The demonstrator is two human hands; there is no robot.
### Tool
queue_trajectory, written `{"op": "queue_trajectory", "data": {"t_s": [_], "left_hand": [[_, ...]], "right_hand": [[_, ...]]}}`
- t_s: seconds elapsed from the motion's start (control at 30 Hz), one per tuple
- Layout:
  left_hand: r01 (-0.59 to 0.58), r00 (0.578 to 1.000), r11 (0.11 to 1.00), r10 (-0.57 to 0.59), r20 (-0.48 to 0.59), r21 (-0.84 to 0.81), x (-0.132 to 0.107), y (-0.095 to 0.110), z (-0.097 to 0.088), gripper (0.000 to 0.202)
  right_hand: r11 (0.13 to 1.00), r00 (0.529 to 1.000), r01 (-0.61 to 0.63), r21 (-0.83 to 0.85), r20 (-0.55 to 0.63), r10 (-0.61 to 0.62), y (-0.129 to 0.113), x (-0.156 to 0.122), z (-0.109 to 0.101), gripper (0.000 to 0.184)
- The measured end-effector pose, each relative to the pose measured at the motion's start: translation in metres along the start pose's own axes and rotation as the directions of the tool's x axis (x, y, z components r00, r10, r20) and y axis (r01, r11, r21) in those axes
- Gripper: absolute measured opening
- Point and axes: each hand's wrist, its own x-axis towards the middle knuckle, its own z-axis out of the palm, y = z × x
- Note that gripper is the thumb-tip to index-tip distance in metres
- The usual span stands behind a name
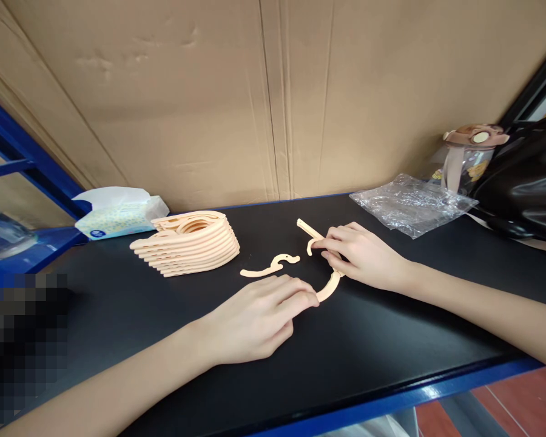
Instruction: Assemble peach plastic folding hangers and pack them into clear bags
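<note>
Both hands rest on a peach plastic hanger piece (327, 287) lying on the black tabletop (373, 340). My right hand (364, 255) covers its middle, fingers closed around it near the small hook and the straight arm that sticks out behind. My left hand (259, 315) pinches the curved lower end with thumb and forefinger. A second loose peach hanger piece (270, 267) lies just beyond my left hand, apart from it. A stack of several peach hangers (188, 243) sits further left.
A tissue pack (118, 212) lies behind the stack at the left. A crumpled clear plastic bag (409, 203), a lidded drinking bottle (466, 155) and a black bag (528, 182) stand at the right. Cardboard lines the back. The blue table edge (418, 397) runs in front.
</note>
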Motion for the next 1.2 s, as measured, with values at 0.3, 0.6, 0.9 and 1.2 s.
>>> {"op": "queue_trajectory", "data": {"t_s": [0.3, 0.6, 0.9, 1.2], "left_hand": [[0.1, 0.992, 0.994, -0.097, -0.084, 0.032, 0.001, -0.003, 0.004, 0.036], [0.35, 0.925, 0.884, -0.274, -0.264, 0.31, 0.002, -0.014, 0.003, 0.012], [0.323, 0.928, 0.922, -0.265, -0.26, 0.214, 0.004, -0.008, 0.002, 0.024], [0.292, 0.946, 0.944, -0.261, -0.191, 0.153, 0.002, -0.004, 0.001, 0.024]], "right_hand": [[0.999, 0.999, 0.052, 0.009, 0.001, -0.052, -0.003, 0.0, -0.001, 0.029], [0.991, 0.991, 0.133, -0.015, 0.0, -0.133, -0.006, -0.001, -0.001, 0.029], [0.987, 0.986, 0.163, 0.007, 0.044, -0.163, -0.012, -0.004, -0.005, 0.03], [0.984, 0.983, 0.178, 0.018, 0.038, -0.178, -0.015, -0.004, -0.007, 0.028]]}}
